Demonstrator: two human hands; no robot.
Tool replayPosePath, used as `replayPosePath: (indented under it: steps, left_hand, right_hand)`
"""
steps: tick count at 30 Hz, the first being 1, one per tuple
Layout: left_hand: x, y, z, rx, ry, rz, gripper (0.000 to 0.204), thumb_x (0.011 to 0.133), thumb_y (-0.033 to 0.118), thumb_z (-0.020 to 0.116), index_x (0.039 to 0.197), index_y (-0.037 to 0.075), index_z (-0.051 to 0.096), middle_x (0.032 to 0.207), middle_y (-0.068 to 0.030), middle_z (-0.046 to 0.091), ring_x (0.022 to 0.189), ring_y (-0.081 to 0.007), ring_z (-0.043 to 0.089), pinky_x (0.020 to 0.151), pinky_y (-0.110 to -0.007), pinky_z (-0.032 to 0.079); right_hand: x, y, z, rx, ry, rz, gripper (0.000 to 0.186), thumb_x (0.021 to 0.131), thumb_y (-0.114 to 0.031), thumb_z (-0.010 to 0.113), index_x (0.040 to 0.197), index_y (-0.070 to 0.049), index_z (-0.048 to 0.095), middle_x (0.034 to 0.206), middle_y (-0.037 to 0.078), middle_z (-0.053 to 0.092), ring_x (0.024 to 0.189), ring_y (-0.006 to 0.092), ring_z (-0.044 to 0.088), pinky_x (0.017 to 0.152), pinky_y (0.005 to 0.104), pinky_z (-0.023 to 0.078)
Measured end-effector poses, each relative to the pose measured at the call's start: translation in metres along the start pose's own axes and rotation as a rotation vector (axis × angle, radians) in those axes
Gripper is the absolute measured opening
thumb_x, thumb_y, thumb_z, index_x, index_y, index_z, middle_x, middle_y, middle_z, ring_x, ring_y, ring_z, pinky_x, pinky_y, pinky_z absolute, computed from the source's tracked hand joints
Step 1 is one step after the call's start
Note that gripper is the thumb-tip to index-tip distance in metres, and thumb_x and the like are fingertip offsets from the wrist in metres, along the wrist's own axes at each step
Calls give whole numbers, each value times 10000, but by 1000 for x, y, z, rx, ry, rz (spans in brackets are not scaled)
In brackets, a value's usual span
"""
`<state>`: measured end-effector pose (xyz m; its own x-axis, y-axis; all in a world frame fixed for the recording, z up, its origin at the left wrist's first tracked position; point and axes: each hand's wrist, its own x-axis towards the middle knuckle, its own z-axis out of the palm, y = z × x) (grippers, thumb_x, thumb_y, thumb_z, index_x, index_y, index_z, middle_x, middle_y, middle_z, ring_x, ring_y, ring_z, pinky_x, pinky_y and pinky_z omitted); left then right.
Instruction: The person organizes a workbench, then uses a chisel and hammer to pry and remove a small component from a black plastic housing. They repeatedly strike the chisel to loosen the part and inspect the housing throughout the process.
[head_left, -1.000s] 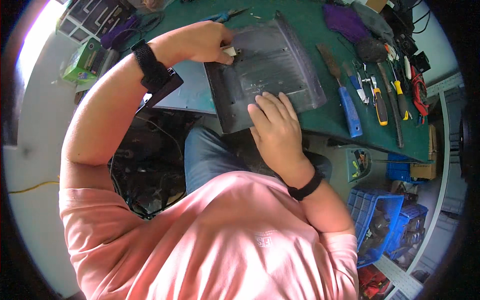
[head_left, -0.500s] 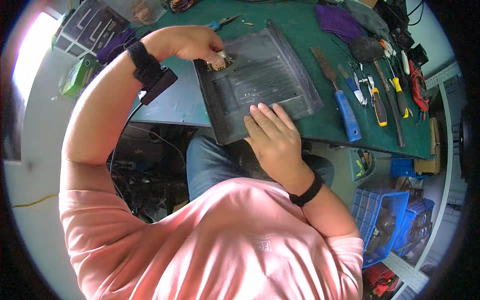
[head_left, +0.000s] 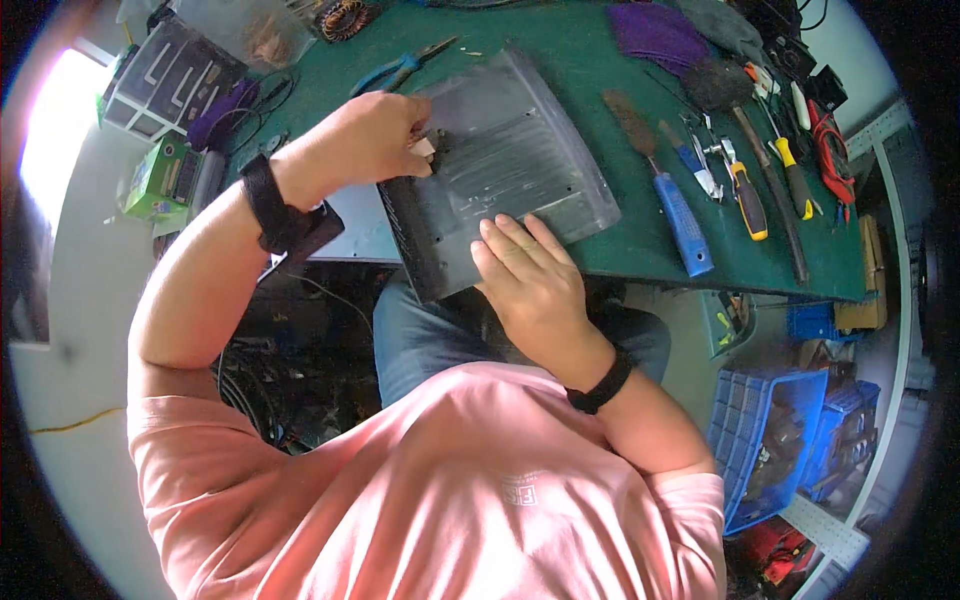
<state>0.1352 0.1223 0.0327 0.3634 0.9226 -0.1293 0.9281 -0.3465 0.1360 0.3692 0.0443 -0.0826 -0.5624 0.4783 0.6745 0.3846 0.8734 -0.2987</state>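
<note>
A dark grey tray-like metal panel [head_left: 470, 180] with raised sides lies at the table's front edge, its near corner jutting past it. Lengthwise streaks and small holes mark its face. My left hand [head_left: 385, 138] is bent over the panel's left side, fingers closed round a small pale block-like piece [head_left: 426, 149] against the surface. The fingers partly cover that piece, so its kind is unclear. My right hand [head_left: 536, 272] rests flat on the near right part of the panel, fingers stretched out and holding nothing.
Blue-handled pliers [head_left: 400, 72] lie beyond my left hand. Along the right of the green table [head_left: 600, 255] are a blue-handled file [head_left: 682, 225], a mallet [head_left: 760, 160], a yellow-and-black screwdriver [head_left: 795, 180] and red cutters [head_left: 830, 155]. Blue crates [head_left: 765, 450] stand below at right.
My left hand and the pale piece have come nearer along the panel's left side. The panel has shifted slightly left and nearer, with my right hand still flat on it.
</note>
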Motion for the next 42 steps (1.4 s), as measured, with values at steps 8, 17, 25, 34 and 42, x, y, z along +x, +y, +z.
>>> replayPosePath:
  steps: [8, 17, 25, 34, 42]
  left_hand:
    - [23, -27, -26, -48, -313, -6, 410, 733, 361, 733, 840, -18, 618, 782, -218, 628, 731, -395, 605, 656, -435, 463]
    - [-5, 13, 13, 319, 153, 38, 316, 693, 240, 753, 748, -19, 581, 742, -222, 610, 756, -415, 604, 676, -460, 473]
    - [30, -21, -30, 76, -278, 41, 304, 724, 268, 709, 776, -17, 616, 763, -224, 623, 745, -412, 612, 657, -453, 475]
    - [0, 20, 8, 326, 74, 7, 288, 735, 242, 730, 858, 11, 611, 774, -212, 641, 787, -407, 634, 699, -474, 503]
    - [38, -33, -32, -30, -358, 58, 387, 705, 297, 763, 969, 27, 679, 773, -120, 669, 708, -233, 625, 645, -368, 478]
  right_hand:
    - [0, -4, -2, 16, 14, 5, 287, 812, -121, 549, 1038, 44, 616, 1144, 216, 631, 1126, 336, 590, 1035, 473, 416]
    - [-2, 1, 2, 22, 29, 16, 270, 816, -127, 548, 1020, 36, 617, 1148, 203, 630, 1145, 327, 578, 1039, 471, 412]
    - [4, -2, -2, 1, 22, 16, 272, 817, -139, 550, 1020, 30, 617, 1161, 202, 622, 1143, 327, 576, 1038, 467, 412]
    - [-1, 0, 2, 1, 23, 41, 347, 743, -154, 695, 1043, 12, 639, 1179, 176, 631, 1153, 313, 580, 1034, 471, 422]
    - [3, -4, -3, 24, 26, 36, 280, 823, -148, 566, 1024, 32, 641, 1162, 191, 633, 1145, 310, 581, 1050, 455, 401]
